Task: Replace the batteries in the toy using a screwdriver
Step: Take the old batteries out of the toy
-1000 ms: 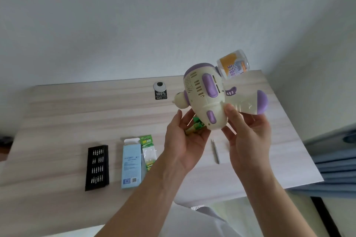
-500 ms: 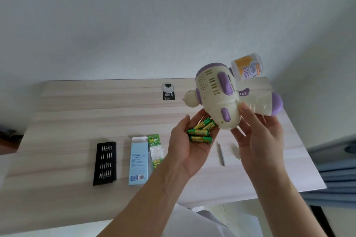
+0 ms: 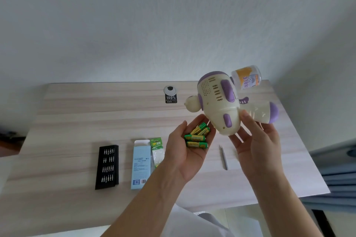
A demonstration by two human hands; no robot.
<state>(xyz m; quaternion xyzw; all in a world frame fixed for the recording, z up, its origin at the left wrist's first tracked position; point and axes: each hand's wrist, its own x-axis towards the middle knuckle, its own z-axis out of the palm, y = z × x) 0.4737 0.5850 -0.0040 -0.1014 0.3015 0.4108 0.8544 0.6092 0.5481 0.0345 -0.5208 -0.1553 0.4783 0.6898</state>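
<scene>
Head: toy (image 3: 219, 107) right hand (image 3: 256, 146), batteries (image 3: 196, 138) left hand (image 3: 183, 158)

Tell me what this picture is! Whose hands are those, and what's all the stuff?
There is no machine here, just a person. A camera worn on their head looks down, so you see their own two arms. The left hand carries four green batteries in its cupped palm. The right hand holds a cream and purple toy with a bubble bottle on it. On the wooden table lie a black tray of screwdriver bits, a light blue box, a green battery pack and a slim grey tool, probably the screwdriver.
</scene>
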